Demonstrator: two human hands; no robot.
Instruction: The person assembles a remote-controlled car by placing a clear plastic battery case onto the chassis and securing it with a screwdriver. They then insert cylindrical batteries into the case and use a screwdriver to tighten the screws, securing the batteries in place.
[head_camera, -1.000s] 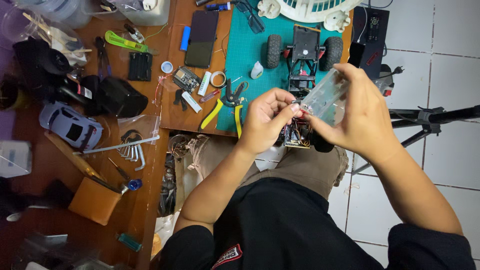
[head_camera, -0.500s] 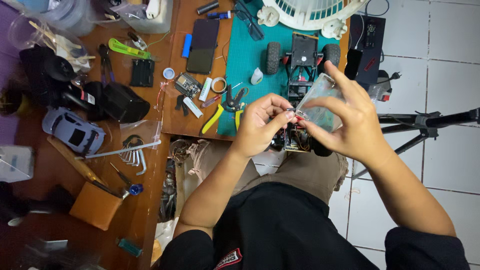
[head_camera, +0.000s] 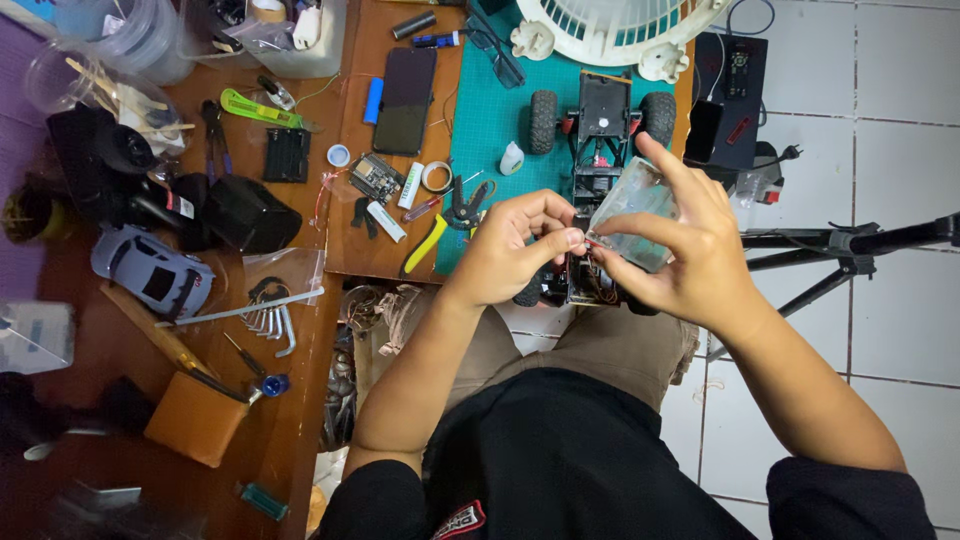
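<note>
Just below the model truck chassis (head_camera: 600, 130) on the desk (head_camera: 380, 240), the right hand (head_camera: 690, 250) grips a clear plastic bag (head_camera: 632, 215); left hand (head_camera: 510, 250) fingers (head_camera: 572, 238) pinch together at its corner, seemingly opening it, needing a gentle pull.

- White fan (head_camera: 610, 28), top centre: upper part cut off by frame edge.
- RC car chassis (head_camera: 598, 140): rear end hidden behind both hands; can't tell what wires there connect to.
- Left hand (head_camera: 515, 250) fingertips pinch sth too small to tell.
- Clear plastic piece (head_camera: 632, 225) in right hand (head_camera: 690, 250): partly covered by fingers, shape unclear.
- Tripod (head_camera: 850, 250): runs out at right edge.
- Lower left corner: dark, blurred, items unreadable.
- Clear containers (head_camera: 120, 35), upper left: cropped by the top edge.
</note>
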